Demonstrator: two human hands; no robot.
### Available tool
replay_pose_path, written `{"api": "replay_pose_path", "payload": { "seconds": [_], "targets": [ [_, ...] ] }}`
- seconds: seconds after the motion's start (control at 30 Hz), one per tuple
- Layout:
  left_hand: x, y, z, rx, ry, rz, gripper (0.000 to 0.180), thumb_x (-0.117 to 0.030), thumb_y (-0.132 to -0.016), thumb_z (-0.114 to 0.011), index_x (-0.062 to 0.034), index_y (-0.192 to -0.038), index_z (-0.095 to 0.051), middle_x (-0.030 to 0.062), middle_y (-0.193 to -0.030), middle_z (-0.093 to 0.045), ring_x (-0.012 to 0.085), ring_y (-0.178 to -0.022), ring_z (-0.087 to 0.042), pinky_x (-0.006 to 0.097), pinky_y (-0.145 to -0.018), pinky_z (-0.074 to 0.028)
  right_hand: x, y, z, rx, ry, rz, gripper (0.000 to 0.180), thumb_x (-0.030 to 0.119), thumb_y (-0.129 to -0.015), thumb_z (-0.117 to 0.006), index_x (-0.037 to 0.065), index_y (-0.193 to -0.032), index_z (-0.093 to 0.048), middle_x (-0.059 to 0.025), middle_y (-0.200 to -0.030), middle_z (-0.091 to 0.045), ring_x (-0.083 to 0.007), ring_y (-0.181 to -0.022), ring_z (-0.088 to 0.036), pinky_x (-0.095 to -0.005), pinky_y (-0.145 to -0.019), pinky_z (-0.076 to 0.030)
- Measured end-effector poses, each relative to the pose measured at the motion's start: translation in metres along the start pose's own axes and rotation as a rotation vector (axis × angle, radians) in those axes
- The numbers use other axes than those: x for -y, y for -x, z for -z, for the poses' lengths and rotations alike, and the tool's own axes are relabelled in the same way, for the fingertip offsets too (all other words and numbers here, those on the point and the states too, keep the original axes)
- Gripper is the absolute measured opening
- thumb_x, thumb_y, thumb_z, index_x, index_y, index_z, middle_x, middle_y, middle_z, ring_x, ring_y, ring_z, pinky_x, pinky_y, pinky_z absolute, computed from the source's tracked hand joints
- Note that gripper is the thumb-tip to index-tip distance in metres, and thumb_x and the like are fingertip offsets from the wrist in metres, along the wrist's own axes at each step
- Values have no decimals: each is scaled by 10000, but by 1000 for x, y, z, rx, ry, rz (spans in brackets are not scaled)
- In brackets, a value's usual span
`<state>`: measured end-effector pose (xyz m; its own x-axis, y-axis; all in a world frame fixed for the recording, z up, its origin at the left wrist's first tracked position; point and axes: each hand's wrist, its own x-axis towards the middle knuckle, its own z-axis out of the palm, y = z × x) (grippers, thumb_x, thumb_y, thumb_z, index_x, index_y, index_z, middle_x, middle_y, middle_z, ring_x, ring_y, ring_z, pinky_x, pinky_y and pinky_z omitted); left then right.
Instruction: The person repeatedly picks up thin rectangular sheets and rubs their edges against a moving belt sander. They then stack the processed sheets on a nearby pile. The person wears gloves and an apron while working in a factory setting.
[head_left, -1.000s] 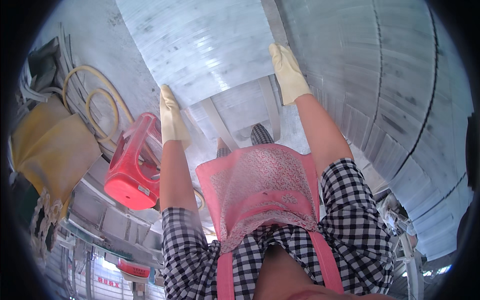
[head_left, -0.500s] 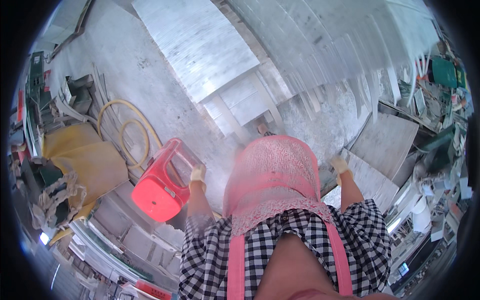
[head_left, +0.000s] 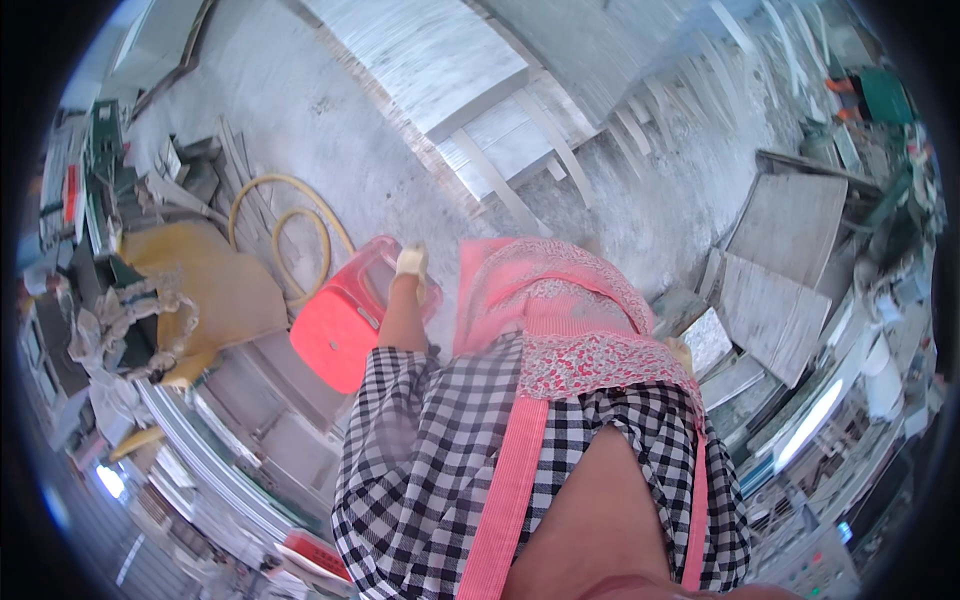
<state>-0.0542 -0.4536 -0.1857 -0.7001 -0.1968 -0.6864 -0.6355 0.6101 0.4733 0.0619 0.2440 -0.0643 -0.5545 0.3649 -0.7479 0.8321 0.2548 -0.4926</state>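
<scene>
My left hand [head_left: 411, 262], in a pale glove, hangs in front of the legs of a red plastic stool [head_left: 337, 335]. The stool's seat faces me at a tilt. Whether the hand touches the stool, or how its fingers are bent, I cannot tell. Only a pale bit of my right hand [head_left: 681, 352] shows past the right edge of my pink apron [head_left: 590, 310]; its fingers are hidden. Beyond the apron, a pale flat slab stack [head_left: 440, 65] lies on the floor, with long narrow strips [head_left: 555, 135] at its near end.
A coiled yellow hose [head_left: 328, 245] lies left, by a yellowish sheet [head_left: 210, 285] and scrap pieces. Right of me are flat grey boards [head_left: 790, 235]. Many loose pale strips [head_left: 700, 85] spread at the far right, near a green container [head_left: 885, 97].
My body has turned and leaned. The left hand has swung forward across the stool's legs. The right hand has gone mostly behind the apron, and the whole view has shifted.
</scene>
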Motion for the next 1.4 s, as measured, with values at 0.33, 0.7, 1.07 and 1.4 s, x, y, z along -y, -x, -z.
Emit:
{"api": "replay_pose_path", "payload": {
  "seconds": [0.33, 0.7, 1.07, 1.4],
  "targets": [
    [-386, 26, -131, 227, 476, -340, 380, -205, -912, -602, -17, -1242, -624, 65, -975, -695, 108, -836, -625, 239, -719, -499, -63, 38, 176, -529, 117, 157, 431, 423, -884, -524, 32, -941, -694, -223, -885, -699, -417, -872, -672, -480, -784, -518],
    [-429, 174, -233, 373, 113, -430, 251, -203, -898, -611, -21, -1071, -607, 101, -910, -594, 231, -848, -569, 381, -759, -463, -270, 108, 244, -558, -233, -202, 324, 256, -909, -515, -14, -828, -673, -181, -665, -678, -265, -546, -682, -390, -532, -551],
    [-564, 131, -293, 571, -138, -347, 355, -312, -907, -592, -36, -1126, -639, 89, -1051, -649, 178, -927, -600, 315, -779, -486, -159, 116, 327, -746, -359, -179, 383, 337, -877, -544, 42, -1065, -700, -241, -1055, -684, -377, -1019, -657, -428, -875, -507],
    [-873, 108, -416, 569, -501, -736, 426, -366, -923, -554, -4, -1128, -647, 66, -790, -656, 192, -729, -579, 362, -667, -469, -141, 120, 274, -755, -383, -474, 318, 265, -905, -486, -7, -913, -651, -175, -710, -703, -290, -658, -698, -397, -603, -529]
  ]
}}
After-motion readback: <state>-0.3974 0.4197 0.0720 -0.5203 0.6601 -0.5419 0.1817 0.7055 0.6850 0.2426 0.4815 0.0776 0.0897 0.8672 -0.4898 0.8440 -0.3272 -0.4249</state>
